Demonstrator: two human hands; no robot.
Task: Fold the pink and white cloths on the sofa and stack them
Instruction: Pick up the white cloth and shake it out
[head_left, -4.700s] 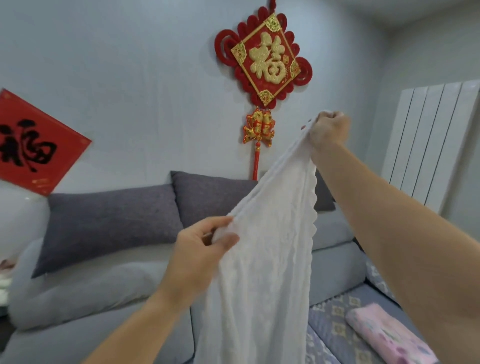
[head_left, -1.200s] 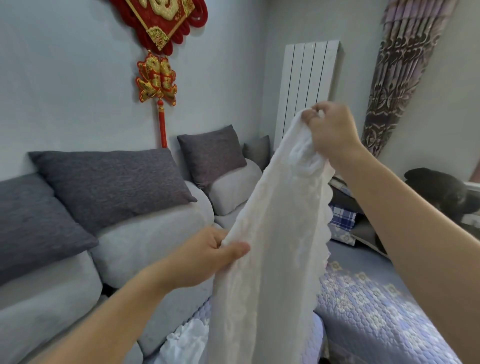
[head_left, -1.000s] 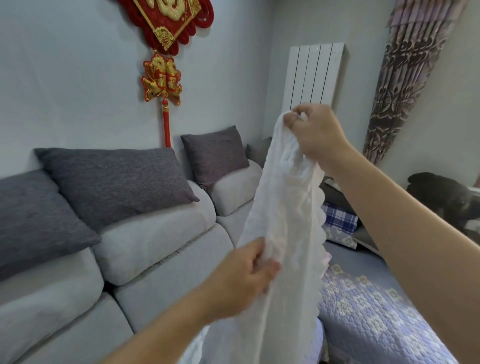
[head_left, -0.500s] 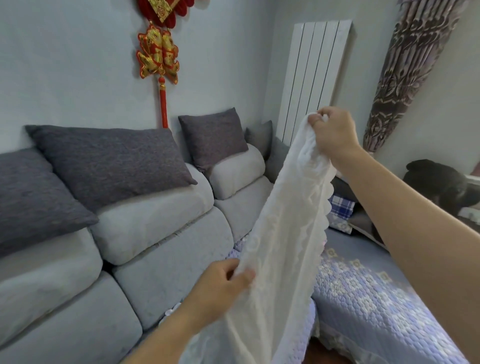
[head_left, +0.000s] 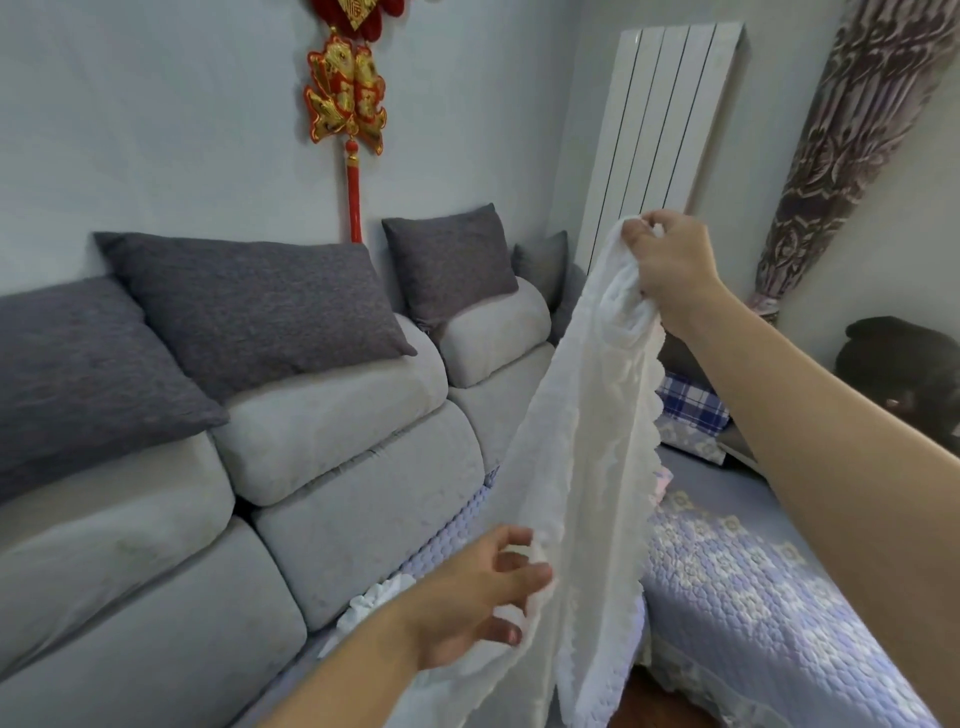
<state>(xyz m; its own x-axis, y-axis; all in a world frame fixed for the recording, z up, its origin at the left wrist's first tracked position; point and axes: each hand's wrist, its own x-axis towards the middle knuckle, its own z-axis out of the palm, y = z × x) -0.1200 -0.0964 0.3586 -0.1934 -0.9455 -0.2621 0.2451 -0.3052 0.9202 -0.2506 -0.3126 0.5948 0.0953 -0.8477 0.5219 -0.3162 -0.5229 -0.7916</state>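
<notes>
Pale wall (head_left: 182, 104), white radiator (head_left: 660, 130), patterned curtain (head_left: 841, 145), dark grey cushions (head_left: 249, 306).

The grey sofa (head_left: 358, 483) runs along the far wall from the near left to the far right corner, and its seat wears a lilac quilted cover (head_left: 769, 587) with pale flowers that reaches the near right. On its light grey back cushions lean dark grey pillows (head_left: 260, 301), two large ones at the left and a smaller one (head_left: 451, 260) farther right. On the seat at the far right lies a blue checked cloth (head_left: 693, 400), and a white frilled piece (head_left: 371, 605) rests on the near seat edge.
</notes>
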